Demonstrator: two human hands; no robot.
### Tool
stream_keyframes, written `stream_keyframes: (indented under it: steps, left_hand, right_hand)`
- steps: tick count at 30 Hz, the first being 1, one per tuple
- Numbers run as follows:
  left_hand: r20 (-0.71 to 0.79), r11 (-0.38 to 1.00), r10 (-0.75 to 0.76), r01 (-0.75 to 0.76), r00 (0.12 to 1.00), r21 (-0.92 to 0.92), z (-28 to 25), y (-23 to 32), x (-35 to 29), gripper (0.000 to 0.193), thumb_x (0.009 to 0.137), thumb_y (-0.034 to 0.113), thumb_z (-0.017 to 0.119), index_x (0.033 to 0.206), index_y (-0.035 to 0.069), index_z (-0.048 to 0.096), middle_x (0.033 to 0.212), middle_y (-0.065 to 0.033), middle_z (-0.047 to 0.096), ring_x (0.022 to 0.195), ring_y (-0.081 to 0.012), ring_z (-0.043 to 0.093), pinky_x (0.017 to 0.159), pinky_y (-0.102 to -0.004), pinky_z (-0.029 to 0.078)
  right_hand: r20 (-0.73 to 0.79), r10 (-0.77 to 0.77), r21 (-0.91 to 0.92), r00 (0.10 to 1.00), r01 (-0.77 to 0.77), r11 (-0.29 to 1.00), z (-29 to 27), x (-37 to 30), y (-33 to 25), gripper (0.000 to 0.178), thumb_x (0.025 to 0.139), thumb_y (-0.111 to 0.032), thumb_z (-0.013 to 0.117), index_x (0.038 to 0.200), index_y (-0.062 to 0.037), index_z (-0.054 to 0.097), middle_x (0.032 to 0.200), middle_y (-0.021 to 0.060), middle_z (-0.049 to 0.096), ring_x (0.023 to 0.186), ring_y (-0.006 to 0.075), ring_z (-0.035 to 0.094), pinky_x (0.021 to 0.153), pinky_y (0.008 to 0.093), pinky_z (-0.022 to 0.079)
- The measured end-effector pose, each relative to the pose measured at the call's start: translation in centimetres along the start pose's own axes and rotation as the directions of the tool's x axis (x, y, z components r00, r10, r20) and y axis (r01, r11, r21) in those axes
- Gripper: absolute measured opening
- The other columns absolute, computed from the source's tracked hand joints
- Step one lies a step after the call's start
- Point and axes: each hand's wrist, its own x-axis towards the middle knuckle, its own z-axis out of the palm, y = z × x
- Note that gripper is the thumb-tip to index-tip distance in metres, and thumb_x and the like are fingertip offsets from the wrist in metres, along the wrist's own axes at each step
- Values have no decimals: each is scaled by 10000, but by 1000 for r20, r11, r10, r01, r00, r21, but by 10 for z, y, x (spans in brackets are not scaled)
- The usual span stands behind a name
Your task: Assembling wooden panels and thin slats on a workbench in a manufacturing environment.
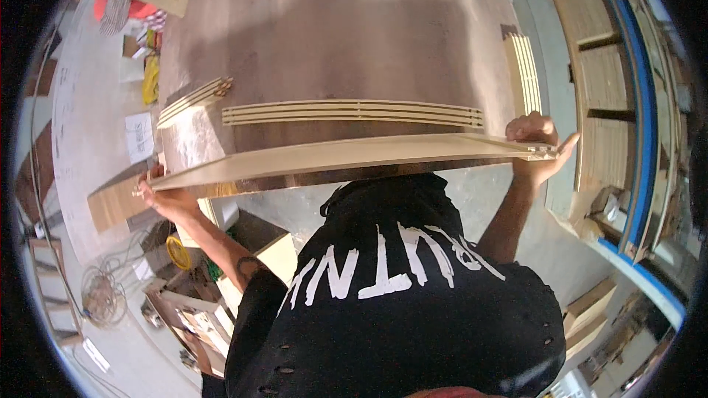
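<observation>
We seem to be at a handling step: our left hand and right hand each pinch one end of the long cream panel, along the near edge of the table. Moving it probably calls for level ends, clear of the slim strips

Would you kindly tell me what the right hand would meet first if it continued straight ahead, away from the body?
Probably the cream strips along the table's right edge, just beyond the right hand, though height and depth are unclear.
</observation>
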Motion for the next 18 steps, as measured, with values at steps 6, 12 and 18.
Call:
stream_keyframes:
  steps: [6, 12, 18]
  left_hand:
    - [-59, 998, 55, -55, 997, 3, -10, -8, 3, 565, 799, 509, 601, 1179, 108, 484, 1109, -102, 541, 1052, -238, 486, 949, -424, 389]
    - [-80, 991, 89, -97, 993, -93, -21, -23, 8, 491, 818, 421, 598, 1167, 87, 507, 1063, -84, 570, 994, -221, 525, 920, -383, 391]
    - [-51, 986, 107, -113, 993, -119, -31, -18, 5, 489, 849, 384, 615, 1198, 71, 480, 1023, -106, 595, 992, -225, 527, 912, -383, 377]
  right_hand:
    - [406, 511, -737, 758, -59, 673, -28, 79, 94, 458, 949, -442, 485, 1095, -42, 653, 1059, 126, 657, 1004, 271, 605, 860, 396, 482]
    - [374, 877, -916, 301, 268, 298, -16, 87, 161, 378, 928, -397, 546, 1071, -73, 680, 1001, 142, 672, 922, 285, 621, 807, 382, 478]
    - [531, 815, -805, 230, 437, 401, -2, 89, 168, 452, 922, -442, 535, 1104, -50, 665, 1032, 152, 672, 957, 284, 628, 831, 380, 473]
